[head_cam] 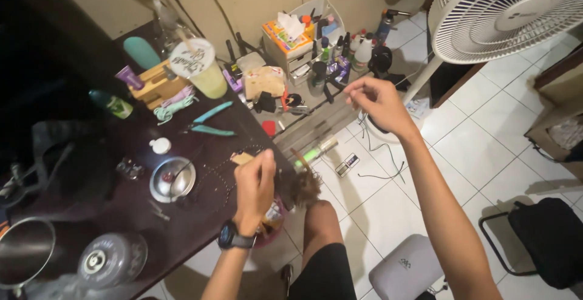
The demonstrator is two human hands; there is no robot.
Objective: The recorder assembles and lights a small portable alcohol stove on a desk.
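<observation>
We note a dark, glossy wooden table (200,172) bearing a polished metal bowl (172,179), teal plastic-handled pliers (209,122), a pale raw-wood block (156,84) and a translucent plastic cup (199,67). The floor (480,148) is smooth, glossy white tile; the fan (510,11) is matt white plastic.

I see the pliers (209,122) on the table (200,215), behind the metal bowl (172,179); the cup (197,67) stands farther back (beside the wooden holder (155,83)). The fan (507,14) stands right, on the floor (480,148).
</observation>
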